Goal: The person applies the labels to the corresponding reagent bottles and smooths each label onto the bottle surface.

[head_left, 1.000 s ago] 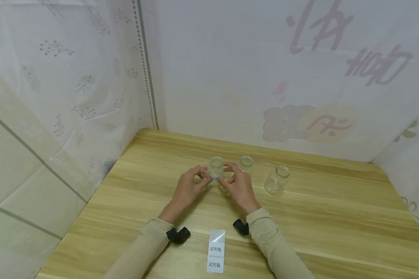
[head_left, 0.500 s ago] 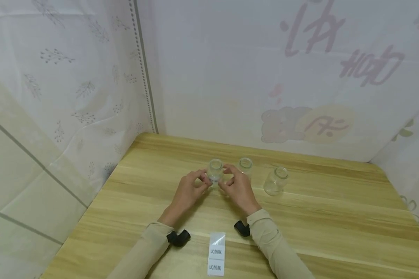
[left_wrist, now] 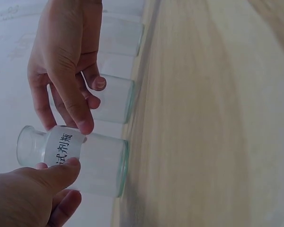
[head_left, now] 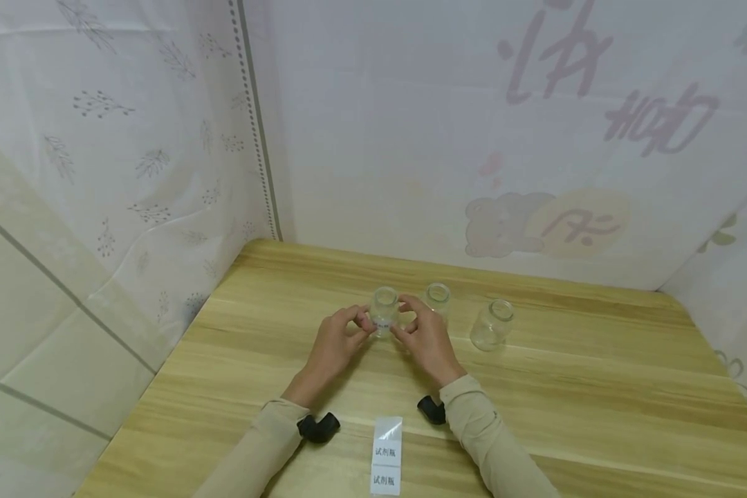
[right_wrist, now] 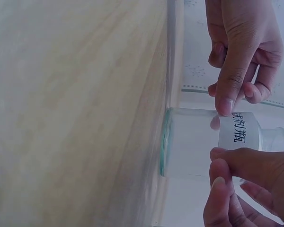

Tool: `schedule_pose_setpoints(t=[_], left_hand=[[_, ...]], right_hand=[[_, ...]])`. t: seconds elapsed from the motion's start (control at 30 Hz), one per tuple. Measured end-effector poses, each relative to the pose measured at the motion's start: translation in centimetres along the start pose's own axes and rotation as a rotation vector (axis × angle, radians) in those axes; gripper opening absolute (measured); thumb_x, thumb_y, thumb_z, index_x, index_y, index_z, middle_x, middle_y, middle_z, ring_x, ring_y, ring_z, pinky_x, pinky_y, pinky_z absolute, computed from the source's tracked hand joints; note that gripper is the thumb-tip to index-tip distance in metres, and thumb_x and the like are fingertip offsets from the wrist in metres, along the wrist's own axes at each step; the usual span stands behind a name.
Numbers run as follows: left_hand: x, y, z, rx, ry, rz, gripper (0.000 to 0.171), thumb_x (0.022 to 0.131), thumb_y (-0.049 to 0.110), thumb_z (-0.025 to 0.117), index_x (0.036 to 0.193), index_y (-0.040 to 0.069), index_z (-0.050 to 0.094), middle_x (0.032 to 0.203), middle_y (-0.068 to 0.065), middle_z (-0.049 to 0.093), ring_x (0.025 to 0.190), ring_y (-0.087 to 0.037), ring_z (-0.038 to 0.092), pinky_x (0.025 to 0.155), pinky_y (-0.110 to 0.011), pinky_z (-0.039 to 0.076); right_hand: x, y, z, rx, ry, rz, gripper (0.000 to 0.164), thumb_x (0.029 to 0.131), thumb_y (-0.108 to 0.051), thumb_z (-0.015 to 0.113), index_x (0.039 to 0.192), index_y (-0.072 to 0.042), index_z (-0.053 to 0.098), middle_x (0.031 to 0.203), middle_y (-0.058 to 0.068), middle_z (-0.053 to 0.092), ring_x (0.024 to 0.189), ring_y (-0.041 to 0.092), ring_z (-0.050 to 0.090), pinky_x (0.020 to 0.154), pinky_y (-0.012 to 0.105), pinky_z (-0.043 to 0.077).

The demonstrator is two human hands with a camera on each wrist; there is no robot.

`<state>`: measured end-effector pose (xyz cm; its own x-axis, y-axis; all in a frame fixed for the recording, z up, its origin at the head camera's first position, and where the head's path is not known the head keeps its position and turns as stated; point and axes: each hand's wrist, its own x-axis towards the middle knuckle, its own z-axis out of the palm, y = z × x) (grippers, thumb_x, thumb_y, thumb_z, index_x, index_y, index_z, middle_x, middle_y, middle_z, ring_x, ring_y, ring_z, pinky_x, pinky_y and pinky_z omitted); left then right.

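A clear glass bottle [head_left: 384,302] stands upright on the wooden table, between both hands. Across its upper body lies a white label [left_wrist: 62,146] with black Chinese characters. My left hand [head_left: 338,339] grips the bottle's left side, its thumb on one end of the label and its fingers partly hidden behind the glass. From the other side my right hand [head_left: 428,337] holds the bottle, thumb at the label's opposite end. In the right wrist view, the label [right_wrist: 237,132] lies against the glass between the two thumbs.
Two more clear bottles stand to the right, one close behind the right hand [head_left: 438,296], the other farther right [head_left: 492,328]. A strip of printed labels [head_left: 386,453] lies near the front. Black curved pieces [head_left: 319,429] sit by both cuffs. Patterned cloth [head_left: 373,138] hangs behind the table.
The head view has shifted slightly, so the table things appear a little lower. Both hands stay at the bottle, with only slight finger movement along the label.
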<state>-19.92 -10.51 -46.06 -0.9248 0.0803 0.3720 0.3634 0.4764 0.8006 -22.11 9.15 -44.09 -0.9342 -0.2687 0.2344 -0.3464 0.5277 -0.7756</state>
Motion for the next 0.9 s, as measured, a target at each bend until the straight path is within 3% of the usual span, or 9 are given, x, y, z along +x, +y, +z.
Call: schedule_pose_setpoints(t=[0.17,0.43,0.77,0.9], left_hand=[[0.0,0.01,0.05,0.002,-0.009,0.001,0.019,0.087,0.002,0.081,0.082,0.01,0.064,0.113,-0.017,0.075,0.115,-0.035,0.07,0.103,-0.052,0.051],[0.25,0.22,0.27,0.017,-0.024,0.002,0.022,0.088,0.008,0.082,0.083,0.011,0.061,0.094,-0.006,0.074,0.12,-0.031,0.068,0.105,-0.05,0.05],[0.27,0.28,0.0,0.016,-0.032,0.001,0.024,0.09,0.009,0.08,0.083,0.013,0.058,0.09,-0.002,0.072,0.118,-0.03,0.069,0.101,-0.048,0.053],[0.2,0.08,-0.15,0.014,-0.05,-0.001,0.022,0.092,0.006,0.078,0.084,0.012,0.059,0.097,-0.007,0.075,0.119,-0.031,0.068,0.102,-0.049,0.052]], right_hand=[[-0.05,0.06,-0.07,0.018,-0.012,-0.001,0.057,0.087,-0.001,0.083,0.138,-0.001,0.058,0.122,0.02,0.069,0.067,0.01,0.064,0.055,0.025,0.053],[0.05,-0.16,-0.09,0.013,-0.028,0.006,0.063,0.087,-0.017,0.087,0.139,0.0,0.056,0.125,0.019,0.069,0.067,0.008,0.065,0.055,0.024,0.054],[0.04,-0.22,-0.38,0.003,-0.032,0.002,0.061,0.088,-0.013,0.085,0.14,0.0,0.056,0.125,0.021,0.069,0.07,0.011,0.067,0.058,0.026,0.056],[0.08,-0.24,-0.71,0.005,-0.052,0.004,0.057,0.089,-0.008,0.083,0.139,0.0,0.057,0.125,0.022,0.07,0.071,0.012,0.069,0.058,0.026,0.056]])
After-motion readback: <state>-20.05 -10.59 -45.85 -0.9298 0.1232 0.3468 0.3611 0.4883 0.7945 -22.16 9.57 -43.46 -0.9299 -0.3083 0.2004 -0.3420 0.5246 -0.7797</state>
